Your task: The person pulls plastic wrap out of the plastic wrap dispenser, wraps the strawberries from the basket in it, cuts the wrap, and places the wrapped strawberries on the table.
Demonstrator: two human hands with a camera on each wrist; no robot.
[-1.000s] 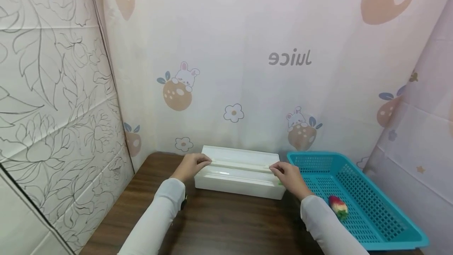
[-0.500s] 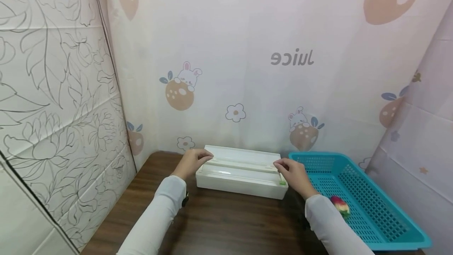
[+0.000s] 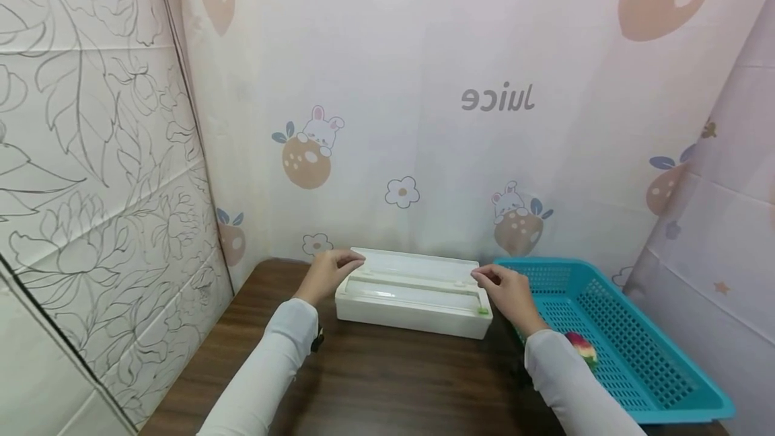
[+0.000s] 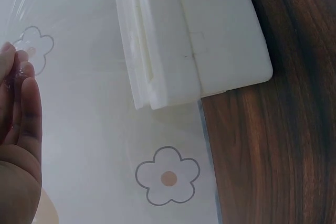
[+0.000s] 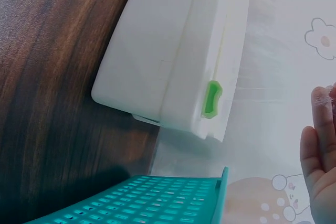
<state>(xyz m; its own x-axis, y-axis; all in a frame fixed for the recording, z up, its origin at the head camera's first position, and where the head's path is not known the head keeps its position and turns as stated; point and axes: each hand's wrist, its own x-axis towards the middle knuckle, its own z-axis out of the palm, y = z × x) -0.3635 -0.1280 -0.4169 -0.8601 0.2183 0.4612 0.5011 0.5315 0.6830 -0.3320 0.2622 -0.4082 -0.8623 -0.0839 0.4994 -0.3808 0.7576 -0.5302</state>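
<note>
A white cling film dispenser (image 3: 414,325) stands on the table against the back curtain, its lid (image 3: 418,265) raised. A green slide cutter (image 5: 212,99) sits at the right end of its front bar. My left hand (image 3: 327,276) is above the dispenser's left end, thumb and fingers pinching the edge of clear cling film (image 4: 23,3). Over the right end, my right hand (image 3: 510,296) pinches the other side of the film, which wrinkles at the fingertips (image 5: 321,98). The film's sheet between the hands is nearly invisible in the head view.
To the right is a teal plastic basket (image 3: 678,382) with a red, yellow and green fruit-like thing (image 3: 581,348) in it, its wall close to the dispenser's right end. Dark wood table (image 3: 387,382) lies in front. A printed curtain (image 3: 375,120) hangs right behind.
Both hands have risen slightly from the dispenser, the right one also moving rightward, still pinching the film. The green cutter, mostly covered by the right hand before, now shows.
</note>
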